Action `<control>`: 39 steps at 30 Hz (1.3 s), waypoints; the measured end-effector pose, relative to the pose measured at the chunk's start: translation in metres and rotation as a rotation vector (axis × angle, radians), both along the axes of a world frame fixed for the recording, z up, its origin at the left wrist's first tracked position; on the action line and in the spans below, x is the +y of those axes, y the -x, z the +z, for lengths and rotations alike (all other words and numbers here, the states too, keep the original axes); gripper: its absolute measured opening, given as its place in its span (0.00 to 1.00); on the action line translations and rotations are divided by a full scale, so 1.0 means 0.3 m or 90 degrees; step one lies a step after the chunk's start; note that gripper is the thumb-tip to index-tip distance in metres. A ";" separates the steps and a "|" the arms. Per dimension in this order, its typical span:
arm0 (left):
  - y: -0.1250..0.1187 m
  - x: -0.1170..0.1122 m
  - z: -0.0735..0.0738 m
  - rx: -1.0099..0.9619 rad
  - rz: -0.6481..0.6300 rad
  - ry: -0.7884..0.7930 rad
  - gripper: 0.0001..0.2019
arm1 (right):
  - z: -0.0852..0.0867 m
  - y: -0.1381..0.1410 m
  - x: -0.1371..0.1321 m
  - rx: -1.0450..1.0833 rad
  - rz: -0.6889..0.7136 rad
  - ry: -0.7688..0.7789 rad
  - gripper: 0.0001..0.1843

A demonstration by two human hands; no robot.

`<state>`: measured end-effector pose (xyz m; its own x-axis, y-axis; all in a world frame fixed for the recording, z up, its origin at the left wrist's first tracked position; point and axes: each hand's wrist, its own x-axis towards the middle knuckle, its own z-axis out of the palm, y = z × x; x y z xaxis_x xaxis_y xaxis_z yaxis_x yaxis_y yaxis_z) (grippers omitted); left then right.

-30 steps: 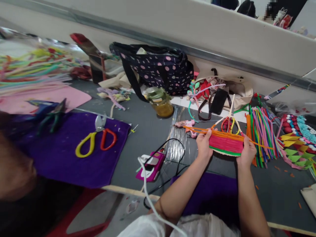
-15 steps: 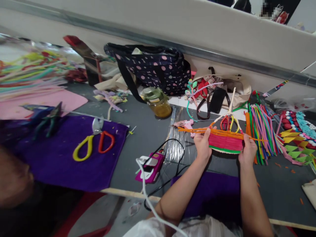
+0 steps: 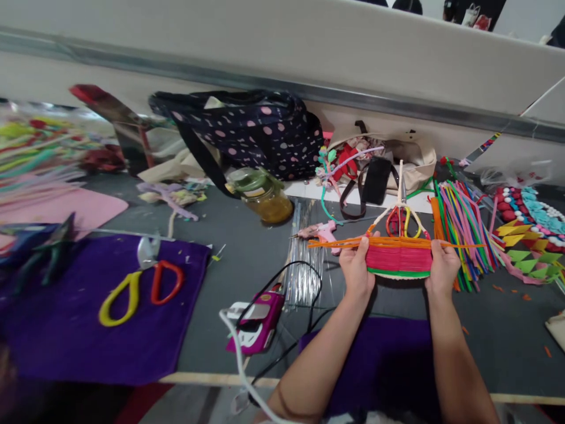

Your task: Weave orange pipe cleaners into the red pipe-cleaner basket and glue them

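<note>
Between both hands I hold a flat craft piece [image 3: 397, 259], red-pink with a green band and a pale lower edge. Orange strips [image 3: 399, 242] lie across its top and stick out past both sides. My left hand [image 3: 356, 270] is closed on its left end, thumb on top. My right hand [image 3: 442, 265] pinches the right end. A pale wrapped frame [image 3: 401, 197] rises to a point just behind the piece. Red-and-yellow-handled scissors [image 3: 412, 222] lie behind it. A bundle of coloured strips [image 3: 468, 229] is right of my right hand, and a pink glue gun [image 3: 325, 233] left of my left.
Black and white cables run by a magenta-and-white device [image 3: 260, 321]. Clear sticks [image 3: 304, 277], a jar [image 3: 262, 197], a dotted bag [image 3: 247, 132] and a beige bag [image 3: 424, 156] stand behind. Large scissors [image 3: 165, 282] and pliers [image 3: 53, 250] lie on a purple cloth [image 3: 145, 347].
The view has swung, so the table's things sit further left and lower. Both hands keep hold of the craft piece and its orange strips. Another person's hand at the left has mostly left view.
</note>
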<state>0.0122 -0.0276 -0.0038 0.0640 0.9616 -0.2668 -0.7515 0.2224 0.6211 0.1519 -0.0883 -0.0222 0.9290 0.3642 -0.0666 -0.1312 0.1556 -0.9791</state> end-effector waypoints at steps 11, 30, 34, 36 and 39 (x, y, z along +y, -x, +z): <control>0.001 0.045 -0.021 0.007 0.008 -0.009 0.18 | -0.030 -0.013 0.051 -0.030 -0.009 -0.041 0.19; 0.014 0.038 -0.006 -0.032 0.050 -0.078 0.19 | 0.092 -0.070 -0.100 -0.600 -0.071 0.241 0.22; 0.008 0.017 0.009 -0.032 0.023 -0.082 0.18 | 0.129 0.046 -0.074 -0.969 0.286 0.275 0.35; 0.004 0.007 0.016 -0.030 0.010 -0.086 0.18 | 0.124 0.079 -0.061 -1.032 0.339 0.331 0.42; 0.002 0.000 0.023 -0.033 0.002 -0.088 0.18 | 0.108 0.083 -0.062 -1.043 0.369 0.381 0.47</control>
